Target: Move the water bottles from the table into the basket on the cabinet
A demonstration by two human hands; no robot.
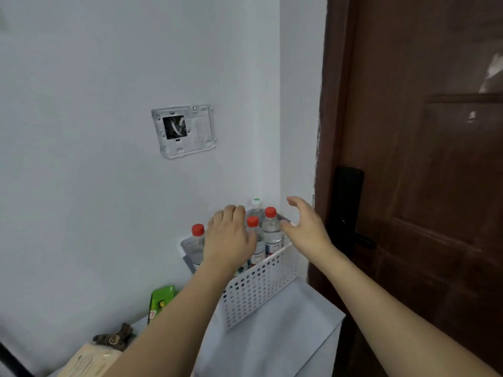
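A white perforated basket (255, 289) stands on a pale cabinet top (285, 336) in the corner by the wall. Several clear water bottles stand upright inside it: red-capped ones (272, 227) and, at the back, one with a white-and-green cap (256, 204). My left hand (228, 238) hovers palm-down over the basket's middle, hiding part of the bottles; whether it touches one I cannot tell. My right hand (304, 227) is open with fingers spread beside the basket's right end, holding nothing.
A dark brown door (422, 172) with a black lock handle (347, 208) is at the right. On the cabinet's left lie a green packet (160, 297), a small brown item (114, 337) and a beige box (84, 360). An open wall box (183, 130) sits above.
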